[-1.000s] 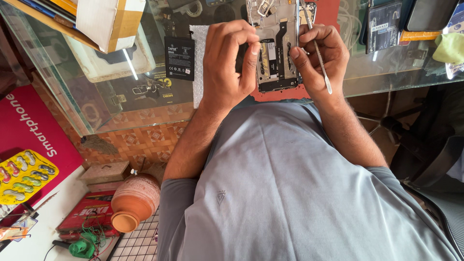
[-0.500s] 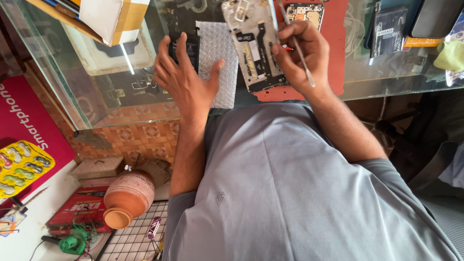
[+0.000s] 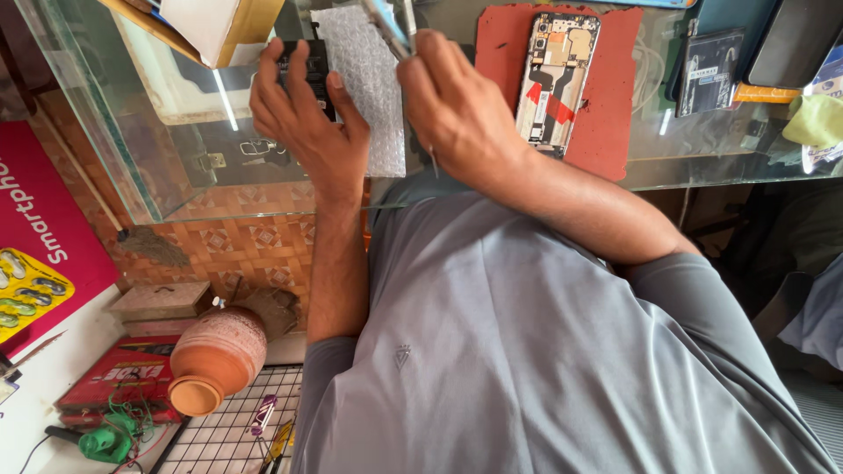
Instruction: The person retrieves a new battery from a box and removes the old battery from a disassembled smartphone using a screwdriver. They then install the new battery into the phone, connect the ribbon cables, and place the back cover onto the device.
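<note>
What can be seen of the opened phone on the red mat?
The opened phone lies flat with its back cover off, long side running away from the person, on a red mat on the glass counter. Its circuit board, metal shields and a red strip across the middle are exposed. Neither hand touches it; the right hand is nearest.

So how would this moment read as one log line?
left hand: on battery | right hand: holds tweezers | phone: open on mat

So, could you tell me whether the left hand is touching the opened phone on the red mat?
Apart. The head view shows the left hand over the bubble wrap, with the right hand between it and the opened phone.
</note>
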